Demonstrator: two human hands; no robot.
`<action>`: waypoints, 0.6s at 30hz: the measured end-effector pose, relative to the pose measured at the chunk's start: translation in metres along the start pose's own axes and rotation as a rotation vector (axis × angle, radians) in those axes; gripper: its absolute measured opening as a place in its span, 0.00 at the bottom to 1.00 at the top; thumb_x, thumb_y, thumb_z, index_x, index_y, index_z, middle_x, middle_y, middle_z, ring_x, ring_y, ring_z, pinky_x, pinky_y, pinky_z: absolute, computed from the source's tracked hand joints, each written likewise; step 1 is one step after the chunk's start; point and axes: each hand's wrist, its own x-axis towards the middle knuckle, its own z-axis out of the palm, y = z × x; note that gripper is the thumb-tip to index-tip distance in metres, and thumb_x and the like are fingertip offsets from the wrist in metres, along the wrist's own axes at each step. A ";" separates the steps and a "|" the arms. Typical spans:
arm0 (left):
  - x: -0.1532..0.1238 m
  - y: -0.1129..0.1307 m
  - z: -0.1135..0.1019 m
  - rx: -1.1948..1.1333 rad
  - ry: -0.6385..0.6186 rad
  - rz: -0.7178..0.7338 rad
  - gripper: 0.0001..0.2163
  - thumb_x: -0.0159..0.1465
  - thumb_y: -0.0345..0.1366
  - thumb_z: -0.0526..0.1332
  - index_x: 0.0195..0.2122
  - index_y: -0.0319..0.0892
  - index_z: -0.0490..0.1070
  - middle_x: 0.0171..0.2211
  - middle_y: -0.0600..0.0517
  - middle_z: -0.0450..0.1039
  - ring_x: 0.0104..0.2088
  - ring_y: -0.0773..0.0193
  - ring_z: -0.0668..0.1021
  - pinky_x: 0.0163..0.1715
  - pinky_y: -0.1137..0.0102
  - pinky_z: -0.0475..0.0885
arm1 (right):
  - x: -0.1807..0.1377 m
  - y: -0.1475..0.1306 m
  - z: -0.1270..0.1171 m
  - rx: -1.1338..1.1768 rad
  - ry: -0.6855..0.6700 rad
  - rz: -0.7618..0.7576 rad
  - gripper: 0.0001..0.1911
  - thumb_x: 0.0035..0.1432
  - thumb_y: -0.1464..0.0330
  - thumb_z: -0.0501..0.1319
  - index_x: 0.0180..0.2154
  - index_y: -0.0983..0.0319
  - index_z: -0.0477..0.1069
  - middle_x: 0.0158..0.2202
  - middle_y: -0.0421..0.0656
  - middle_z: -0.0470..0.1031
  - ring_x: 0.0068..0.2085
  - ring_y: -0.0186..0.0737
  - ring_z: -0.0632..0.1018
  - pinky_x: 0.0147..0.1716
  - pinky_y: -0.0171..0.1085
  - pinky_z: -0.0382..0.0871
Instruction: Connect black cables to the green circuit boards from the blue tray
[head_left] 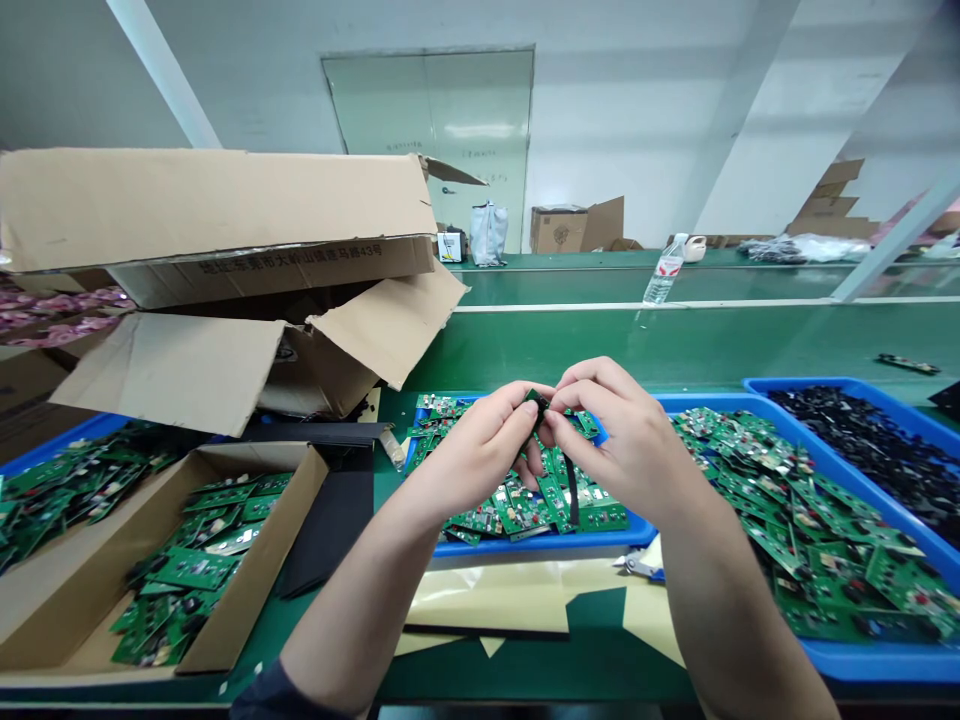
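Note:
Both my hands meet above a blue tray [540,545] of green circuit boards. My left hand [480,450] and my right hand [626,440] are closed, pinching one small green circuit board [537,402] between their fingertips. A thin black strip [571,490] hangs down from the pinch. Several loose boards [525,505] lie in the tray right under my hands.
An open cardboard box [45,600] with boards sits at the left, a big torn carton [217,290] behind it. At the right stand a blue tray of boards [870,655] and a blue tray [911,405] of black parts. Yellow backing paper [487,600], pliers [637,565], a water bottle [664,270].

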 end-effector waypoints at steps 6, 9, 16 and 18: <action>0.001 -0.001 0.001 0.020 0.007 0.033 0.12 0.68 0.34 0.49 0.44 0.35 0.69 0.21 0.57 0.66 0.18 0.73 0.70 0.19 0.78 0.69 | 0.001 0.000 0.001 -0.009 0.003 0.015 0.06 0.60 0.72 0.55 0.30 0.60 0.67 0.35 0.46 0.70 0.37 0.42 0.75 0.34 0.39 0.71; 0.002 -0.002 0.000 0.049 0.014 0.044 0.12 0.69 0.34 0.48 0.42 0.35 0.69 0.20 0.58 0.64 0.17 0.73 0.68 0.18 0.78 0.67 | 0.001 0.001 0.000 0.001 -0.002 0.017 0.07 0.61 0.72 0.54 0.30 0.61 0.66 0.35 0.46 0.70 0.35 0.41 0.75 0.33 0.39 0.70; 0.002 -0.003 -0.003 -0.001 -0.016 0.025 0.11 0.69 0.35 0.50 0.43 0.36 0.68 0.27 0.55 0.66 0.18 0.75 0.68 0.16 0.79 0.66 | 0.001 0.005 -0.004 0.013 0.018 0.022 0.06 0.60 0.72 0.55 0.30 0.60 0.67 0.36 0.46 0.70 0.39 0.42 0.75 0.34 0.40 0.71; 0.002 -0.003 -0.005 -0.014 -0.011 0.011 0.12 0.68 0.36 0.50 0.44 0.36 0.68 0.27 0.55 0.66 0.19 0.74 0.69 0.16 0.78 0.66 | 0.001 0.007 -0.006 0.003 0.029 0.021 0.06 0.60 0.72 0.56 0.30 0.60 0.67 0.37 0.47 0.70 0.39 0.43 0.75 0.35 0.40 0.72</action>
